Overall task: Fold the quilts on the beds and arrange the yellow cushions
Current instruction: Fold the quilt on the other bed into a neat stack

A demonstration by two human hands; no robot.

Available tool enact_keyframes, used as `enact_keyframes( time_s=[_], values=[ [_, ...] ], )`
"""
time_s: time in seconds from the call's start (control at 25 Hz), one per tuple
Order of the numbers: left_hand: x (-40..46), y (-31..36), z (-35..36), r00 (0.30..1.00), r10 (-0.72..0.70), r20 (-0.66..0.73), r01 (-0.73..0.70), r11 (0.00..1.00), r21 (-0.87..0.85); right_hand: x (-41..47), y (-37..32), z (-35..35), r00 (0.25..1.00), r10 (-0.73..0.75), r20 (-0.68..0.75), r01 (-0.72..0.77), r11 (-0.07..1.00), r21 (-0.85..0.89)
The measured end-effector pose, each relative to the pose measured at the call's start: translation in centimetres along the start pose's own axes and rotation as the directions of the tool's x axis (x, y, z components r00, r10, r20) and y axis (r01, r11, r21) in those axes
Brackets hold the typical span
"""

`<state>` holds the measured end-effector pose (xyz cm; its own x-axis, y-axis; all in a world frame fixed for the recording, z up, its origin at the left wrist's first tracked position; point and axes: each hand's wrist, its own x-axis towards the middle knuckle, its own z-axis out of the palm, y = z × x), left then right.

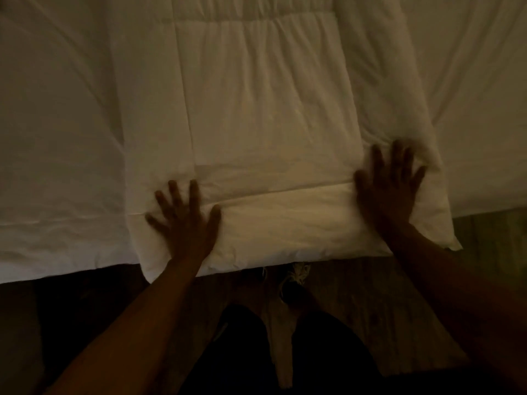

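A white quilt [265, 115], folded into a long strip, runs from the top of the view down to the bed's near edge, where its end hangs slightly over. My left hand [185, 223] lies flat with fingers spread on the strip's near left corner. My right hand [390, 189] lies flat with fingers spread on its near right side, a bit farther up. Both hands are blurred. Neither grips the fabric. No yellow cushion is in view.
The white bed sheet [57, 138] shows on both sides of the quilt. Below the bed edge is a wooden floor [370, 309], with my dark-trousered legs and a shoe [296, 277] against the bed. The room is dim.
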<state>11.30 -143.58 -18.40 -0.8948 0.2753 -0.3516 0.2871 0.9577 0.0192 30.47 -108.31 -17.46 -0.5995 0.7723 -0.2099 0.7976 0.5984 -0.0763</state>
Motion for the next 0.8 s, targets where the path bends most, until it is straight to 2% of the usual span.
enact_keyframes(
  time_s=[0.16,0.36,0.44,0.52,0.6,0.64,0.68,0.72,0.76,0.8],
  values=[
    [-1.6,-3.5,4.0,1.000,-0.028,0.010,0.027,0.998,0.048,-1.2,5.0,3.3,0.982,0.188,0.004,-0.188,0.981,0.056],
    [-3.3,-4.7,5.0,0.997,-0.067,0.040,0.067,0.998,0.018,-2.2,7.6,4.7,0.973,0.198,0.118,-0.218,0.956,0.197],
    [-4.7,-5.2,4.2,0.995,-0.079,0.057,0.079,0.997,0.007,-2.6,7.5,3.5,0.951,0.252,0.178,-0.288,0.930,0.227],
    [-6.5,-5.8,3.1,0.993,-0.100,0.060,0.101,0.995,-0.020,-3.5,7.2,2.3,0.893,0.399,0.207,-0.444,0.854,0.270],
    [-8.3,-6.2,1.6,0.960,-0.275,0.050,0.280,0.944,-0.176,-5.6,5.8,0.5,0.771,0.590,0.239,-0.630,0.654,0.417],
    [-9.0,-6.1,1.3,0.896,-0.440,0.059,0.438,0.852,-0.286,-6.6,4.6,-0.4,0.668,0.679,0.304,-0.709,0.458,0.536],
    [-9.3,-5.9,1.4,0.778,-0.616,0.125,0.607,0.686,-0.402,-7.9,3.4,-0.8,0.583,0.712,0.391,-0.729,0.246,0.638],
    [-9.5,-5.4,1.4,0.621,-0.741,0.257,0.737,0.438,-0.516,-9.2,2.0,-1.2,0.556,0.674,0.486,-0.706,0.075,0.704],
    [-9.6,-4.6,1.4,0.493,-0.723,0.483,0.765,0.097,-0.637,-10.6,1.3,-0.9,0.565,0.585,0.582,-0.703,-0.028,0.710],
    [-9.8,-3.6,1.8,0.474,-0.540,0.695,0.693,-0.259,-0.673,-11.9,0.8,-0.6,0.589,0.452,0.670,-0.731,-0.055,0.680]
  ],
)
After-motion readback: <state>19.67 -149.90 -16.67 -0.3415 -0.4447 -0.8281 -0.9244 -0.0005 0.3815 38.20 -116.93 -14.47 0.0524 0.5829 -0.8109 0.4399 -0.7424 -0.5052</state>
